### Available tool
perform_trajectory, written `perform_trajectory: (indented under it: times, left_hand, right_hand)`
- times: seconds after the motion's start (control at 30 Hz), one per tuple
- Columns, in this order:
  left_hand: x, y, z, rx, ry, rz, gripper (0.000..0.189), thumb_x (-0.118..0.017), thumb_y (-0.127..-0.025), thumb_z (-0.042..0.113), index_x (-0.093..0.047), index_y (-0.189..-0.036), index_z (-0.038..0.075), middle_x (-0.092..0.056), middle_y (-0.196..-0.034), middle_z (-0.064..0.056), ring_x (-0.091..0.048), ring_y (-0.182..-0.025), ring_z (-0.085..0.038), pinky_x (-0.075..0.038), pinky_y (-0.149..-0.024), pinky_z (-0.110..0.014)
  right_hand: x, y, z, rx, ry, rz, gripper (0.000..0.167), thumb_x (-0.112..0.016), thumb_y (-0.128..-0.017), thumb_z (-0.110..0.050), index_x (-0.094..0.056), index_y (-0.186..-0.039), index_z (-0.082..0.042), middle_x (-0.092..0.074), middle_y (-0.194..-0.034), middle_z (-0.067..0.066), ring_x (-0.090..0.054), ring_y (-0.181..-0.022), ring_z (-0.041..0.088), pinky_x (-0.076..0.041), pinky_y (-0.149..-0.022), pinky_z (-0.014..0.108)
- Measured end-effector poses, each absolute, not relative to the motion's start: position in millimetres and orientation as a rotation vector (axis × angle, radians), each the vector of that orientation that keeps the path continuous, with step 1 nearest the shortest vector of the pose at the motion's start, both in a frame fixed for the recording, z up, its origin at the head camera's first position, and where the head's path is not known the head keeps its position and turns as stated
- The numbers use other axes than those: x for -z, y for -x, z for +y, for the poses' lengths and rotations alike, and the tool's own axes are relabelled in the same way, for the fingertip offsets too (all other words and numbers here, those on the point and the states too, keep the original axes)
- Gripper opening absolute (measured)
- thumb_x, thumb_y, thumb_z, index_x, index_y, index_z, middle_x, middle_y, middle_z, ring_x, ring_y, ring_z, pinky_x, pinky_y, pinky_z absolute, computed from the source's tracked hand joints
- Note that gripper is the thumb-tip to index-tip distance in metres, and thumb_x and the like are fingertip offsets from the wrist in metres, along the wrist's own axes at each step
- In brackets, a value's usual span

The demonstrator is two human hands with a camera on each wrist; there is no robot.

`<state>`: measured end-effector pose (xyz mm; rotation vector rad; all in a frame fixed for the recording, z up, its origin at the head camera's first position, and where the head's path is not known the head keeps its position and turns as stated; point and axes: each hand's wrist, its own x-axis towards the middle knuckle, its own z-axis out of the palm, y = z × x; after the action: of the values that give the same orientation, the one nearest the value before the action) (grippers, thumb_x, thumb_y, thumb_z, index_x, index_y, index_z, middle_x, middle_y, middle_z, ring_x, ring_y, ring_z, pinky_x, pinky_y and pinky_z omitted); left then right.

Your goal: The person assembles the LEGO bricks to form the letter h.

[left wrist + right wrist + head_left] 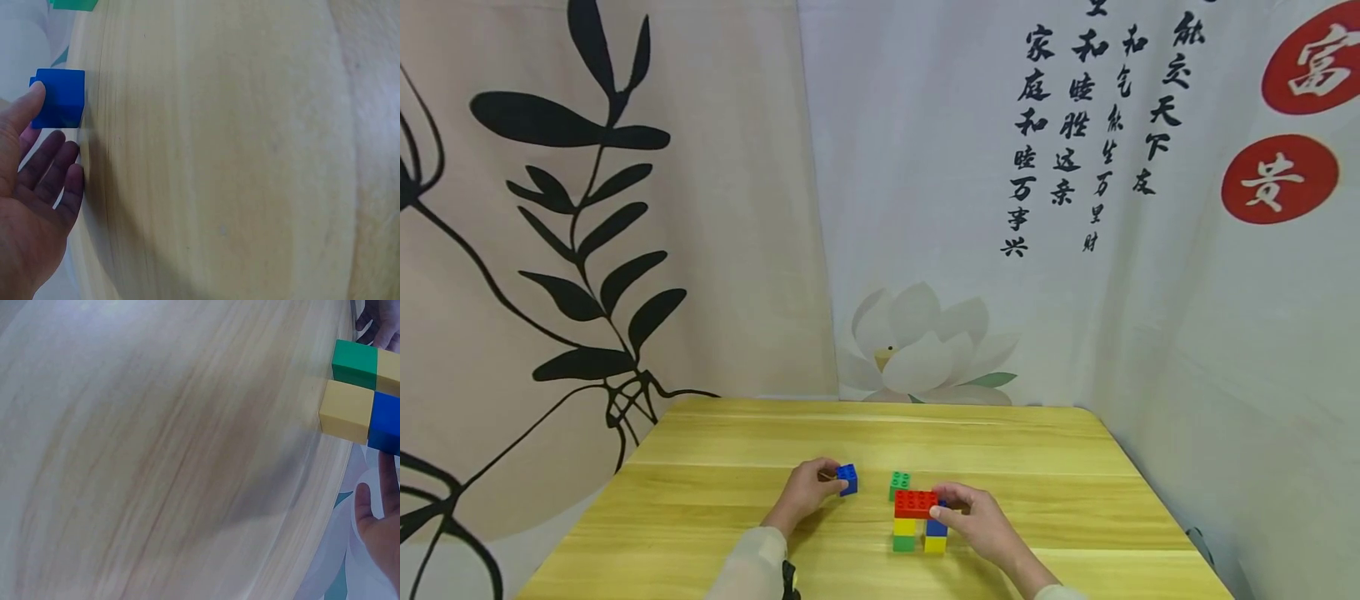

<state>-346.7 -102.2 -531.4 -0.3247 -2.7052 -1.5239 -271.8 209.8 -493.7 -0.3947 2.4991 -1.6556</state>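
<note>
My left hand pinches a blue toy building block between thumb and fingers; the left wrist view shows the thumb on the block. Right of it, a red block bridges two short columns: yellow over green, and blue over yellow. With thumb in front and fingers behind, my right hand grips the red block's right end. In the right wrist view the columns' lower blocks show, and the red block is out of sight.
A green block shows just behind the red one; its lower part is hidden. The wooden table reaches back to a printed curtain with a plant, a flower and writing.
</note>
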Motion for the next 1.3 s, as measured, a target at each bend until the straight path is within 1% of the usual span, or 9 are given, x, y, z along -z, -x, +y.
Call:
perform_trajectory:
  times: [0.33,0.47,0.63,0.77,1.0,1.3]
  left_hand:
    - [532,348,-106,1.532,0.311,-2.672,0.031,-0.074,-0.090,0.015,-0.065,-0.115,-0.001,-0.067,-0.105,-0.011,-0.062,-0.094,-0.025,-0.054,-0.079,-0.042]
    - [532,349,-105,1.537,0.306,-2.671,0.031,-0.074,-0.090,0.016,-0.065,-0.116,-0.001,-0.067,-0.105,-0.009,-0.063,-0.095,-0.025,-0.054,-0.080,-0.043]
    - [529,350,-102,1.530,0.329,-2.679,0.033,-0.074,-0.091,0.020,-0.065,-0.118,0.003,-0.068,-0.108,-0.007,-0.063,-0.097,-0.024,-0.053,-0.083,-0.044]
    - [525,349,-99,1.539,0.375,-2.670,0.032,-0.074,-0.091,0.021,-0.066,-0.117,0.004,-0.068,-0.108,-0.007,-0.063,-0.095,-0.023,-0.054,-0.081,-0.043]
    - [518,346,-93,1.578,0.433,-2.661,0.033,-0.073,-0.092,0.022,-0.065,-0.118,0.002,-0.068,-0.105,-0.007,-0.063,-0.093,-0.021,-0.054,-0.079,-0.040]
    - [510,341,-87,1.604,0.491,-2.668,0.033,-0.073,-0.092,0.024,-0.065,-0.116,0.004,-0.067,-0.101,-0.005,-0.062,-0.092,-0.021,-0.054,-0.079,-0.039]
  right_hand:
    - [491,271,210,1.656,0.401,2.509,0.044,-0.071,-0.093,-0.032,-0.064,-0.126,-0.004,-0.068,-0.109,0.004,-0.059,-0.093,0.021,-0.051,-0.080,0.036]
    - [491,270,209,1.665,0.402,2.509,0.043,-0.071,-0.093,-0.031,-0.064,-0.126,-0.003,-0.068,-0.108,0.004,-0.059,-0.091,0.020,-0.051,-0.078,0.034]
    - [491,269,209,1.673,0.416,2.517,0.044,-0.070,-0.094,-0.029,-0.063,-0.127,-0.001,-0.068,-0.108,0.005,-0.060,-0.091,0.020,-0.051,-0.075,0.031]
    - [491,269,210,1.672,0.423,2.527,0.043,-0.070,-0.094,-0.028,-0.063,-0.127,-0.001,-0.068,-0.109,0.006,-0.060,-0.092,0.020,-0.051,-0.076,0.031]
    - [493,271,211,1.664,0.412,2.516,0.044,-0.071,-0.093,-0.031,-0.064,-0.126,-0.002,-0.068,-0.108,0.005,-0.060,-0.091,0.020,-0.051,-0.077,0.032]
    - [494,274,212,1.660,0.408,2.508,0.045,-0.071,-0.092,-0.034,-0.065,-0.126,-0.004,-0.068,-0.107,0.004,-0.059,-0.090,0.021,-0.051,-0.077,0.033]
